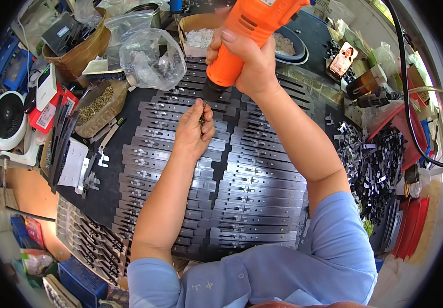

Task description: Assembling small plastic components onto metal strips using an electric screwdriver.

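My right hand (254, 61) is wrapped round the handle of an orange cordless screwdriver (230, 60), its black nose pointing down. Just below that nose, my left hand (195, 128) is closed in a pinch by the bit. Small brass-coloured screws (202, 119) show between its curled fingers; how many is hidden. Both hands are over the far part of two columns of flat grey metal strips (260, 192), laid side by side on a black table mat (109, 187). Small clips and holes run along the strips.
At left, a cut-open container (121, 95) holds brass-coloured screws, near a white fan (8, 120). A clear plastic bag (152, 59) and a cardboard box (198, 50) of small pale parts stand at the back. Black metal clips (372, 164) are heaped at right, below a lit phone (343, 59).
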A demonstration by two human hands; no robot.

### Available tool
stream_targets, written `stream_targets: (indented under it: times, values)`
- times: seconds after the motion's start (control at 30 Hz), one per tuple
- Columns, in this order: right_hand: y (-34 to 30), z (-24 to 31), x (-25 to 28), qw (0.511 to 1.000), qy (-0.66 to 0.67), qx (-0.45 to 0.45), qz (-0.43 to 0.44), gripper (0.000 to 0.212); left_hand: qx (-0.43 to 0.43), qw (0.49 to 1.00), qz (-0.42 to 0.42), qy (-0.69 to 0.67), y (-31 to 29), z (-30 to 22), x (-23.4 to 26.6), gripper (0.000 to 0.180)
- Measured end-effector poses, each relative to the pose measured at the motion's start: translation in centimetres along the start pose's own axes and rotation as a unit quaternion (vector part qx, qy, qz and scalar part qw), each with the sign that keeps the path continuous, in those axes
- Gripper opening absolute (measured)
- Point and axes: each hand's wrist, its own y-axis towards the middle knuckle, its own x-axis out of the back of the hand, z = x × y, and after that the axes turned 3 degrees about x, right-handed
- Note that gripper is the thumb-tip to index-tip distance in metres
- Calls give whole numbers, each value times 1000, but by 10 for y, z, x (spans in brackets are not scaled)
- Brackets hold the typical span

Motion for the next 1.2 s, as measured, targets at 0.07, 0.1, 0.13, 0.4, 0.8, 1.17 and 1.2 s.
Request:
stream_targets:
  times: [0.07, 0.1, 0.13, 0.4, 0.8, 1.17, 1.2]
  values:
    - [1, -1, -1, 1000, 4, 5, -2, 33, -4, 1000, 0, 3, 0, 0, 1, 27]
    - [1, -1, 0, 1000, 4, 8, 4, 33, -6, 1000, 1, 6, 0, 0, 0, 29]
    - [2, -2, 1, 1000, 4, 10, 11, 33, -6, 1000, 1, 7, 0, -1, -1, 29]
    - [22, -51, 34, 982, -191, 8, -10, 29, -49, 990, -130, 11, 1, -1, -6, 23]
    - [23, -74, 41, 956, -291, 18, 8, 30, -84, 987, -130, 41, 1, 0, -3, 12]
    - [17, -66, 36, 979, -190, 19, -78, 30, -51, 990, -134, -2, 3, -1, 1, 15]
    - [18, -55, 32, 990, -120, 18, -66, 30, -55, 989, -136, -2, 6, -2, 0, 15]
